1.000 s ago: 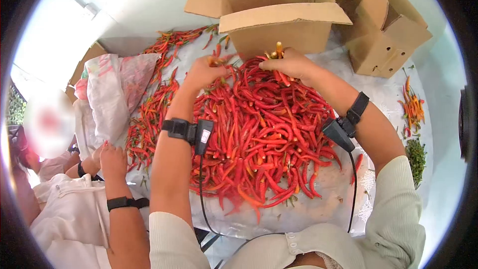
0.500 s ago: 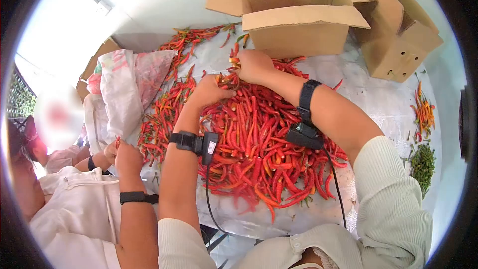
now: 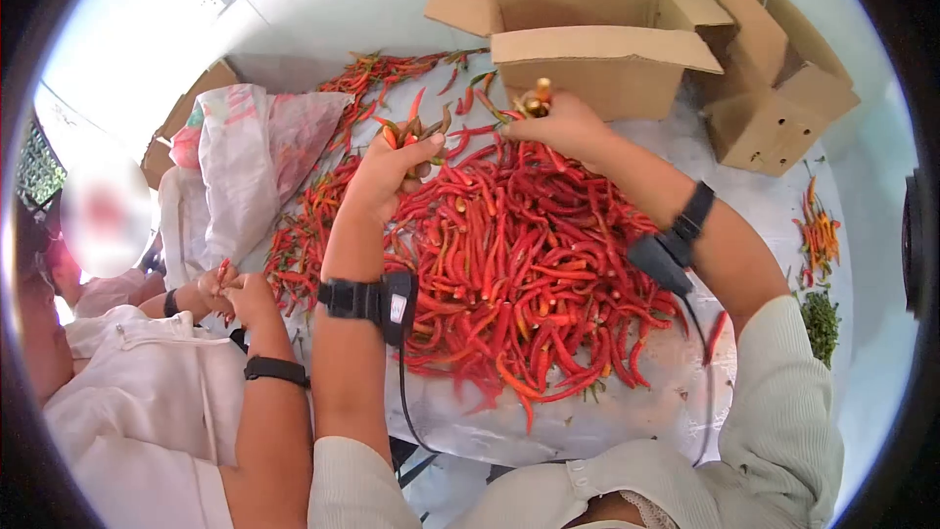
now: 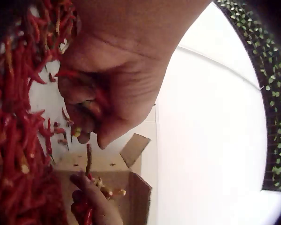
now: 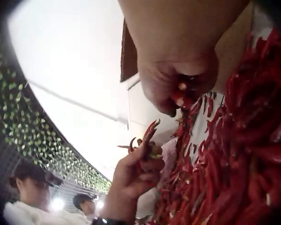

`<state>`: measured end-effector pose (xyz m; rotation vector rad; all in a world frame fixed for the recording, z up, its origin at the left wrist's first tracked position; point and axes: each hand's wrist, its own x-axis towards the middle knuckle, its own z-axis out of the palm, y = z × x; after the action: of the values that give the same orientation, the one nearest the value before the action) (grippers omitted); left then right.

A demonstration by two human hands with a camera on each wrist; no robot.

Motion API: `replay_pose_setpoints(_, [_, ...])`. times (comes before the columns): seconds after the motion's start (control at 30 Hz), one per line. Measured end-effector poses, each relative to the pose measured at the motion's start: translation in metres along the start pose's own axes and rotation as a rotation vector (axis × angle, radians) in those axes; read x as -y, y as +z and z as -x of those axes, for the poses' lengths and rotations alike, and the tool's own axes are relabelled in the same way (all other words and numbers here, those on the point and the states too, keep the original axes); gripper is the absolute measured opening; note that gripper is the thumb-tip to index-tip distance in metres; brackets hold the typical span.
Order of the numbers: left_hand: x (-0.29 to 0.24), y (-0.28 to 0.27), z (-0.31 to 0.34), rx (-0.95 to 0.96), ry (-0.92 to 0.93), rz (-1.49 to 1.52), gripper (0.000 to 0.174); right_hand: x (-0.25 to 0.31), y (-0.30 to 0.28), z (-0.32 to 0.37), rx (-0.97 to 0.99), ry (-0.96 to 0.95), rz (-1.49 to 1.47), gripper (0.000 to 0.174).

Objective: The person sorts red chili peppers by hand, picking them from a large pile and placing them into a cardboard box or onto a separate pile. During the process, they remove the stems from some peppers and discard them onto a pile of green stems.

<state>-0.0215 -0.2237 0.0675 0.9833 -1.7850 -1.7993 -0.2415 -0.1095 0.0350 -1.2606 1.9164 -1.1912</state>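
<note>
Above the far edge of a big heap of red chili peppers point(image 3: 548, 264), both hands hold chilies. My left hand point(image 3: 387, 176) has its fingers curled round several chilies point(image 3: 416, 127), whose tips poke out past the thumb. To its right, my right hand point(image 3: 568, 127) grips a small bunch with pale stem ends point(image 3: 537, 98) upward. The right wrist view shows two cut ends point(image 5: 181, 93) within the right fist, and the left hand point(image 5: 133, 180) below with thin chilies. In the left wrist view the left fingers partly hide their chilies.
An open cardboard box point(image 3: 597, 64) stands behind the heap, another box point(image 3: 783, 98) right of it. Smaller chilies point(image 3: 304, 225) lie left, beside a white sack point(image 3: 240, 176). Orange chilies point(image 3: 818, 230) and green stems point(image 3: 820, 328) lie far right. Another person point(image 3: 147, 402) works at left.
The right hand moved left to beside the left hand, then back right with its bunch. My left hand has turned up, its chilies now showing. The head view shifted slightly.
</note>
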Motion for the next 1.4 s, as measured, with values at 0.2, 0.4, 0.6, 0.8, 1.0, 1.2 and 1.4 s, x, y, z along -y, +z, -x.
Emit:
replay_pose_setpoints(0.2, [-0.011,0.111,0.05,0.144,0.039,0.313,0.017,0.014,-0.048,0.111,-0.154,-0.114,-0.319,0.02])
replay_pose_setpoints(0.4, [0.004,0.228,0.092,0.345,-0.118,0.699,0.013,-0.002,-0.075,0.197,-0.391,-0.189,-0.304,0.018])
replay_pose_setpoints(0.6, [0.03,0.317,0.103,0.635,-0.265,0.967,0.029,-0.038,-0.093,0.254,-0.818,-0.193,-0.085,0.022])
replay_pose_setpoints(0.8, [0.052,0.367,0.083,0.603,-0.333,0.906,0.026,-0.089,-0.109,0.26,-0.891,-0.12,-0.023,0.019])
replay_pose_setpoints(1.0, [0.077,0.412,0.035,0.287,-0.312,0.73,0.026,-0.132,-0.134,0.245,-0.8,0.097,-0.044,0.026])
replay_pose_setpoints(1.2, [0.065,0.43,0.026,0.157,-0.185,0.431,0.028,-0.156,-0.163,0.228,-0.688,0.293,0.171,0.036])
replay_pose_setpoints(1.4, [0.045,0.42,0.017,0.418,-0.254,0.267,0.029,-0.165,-0.192,0.223,-0.442,0.249,0.369,0.042])
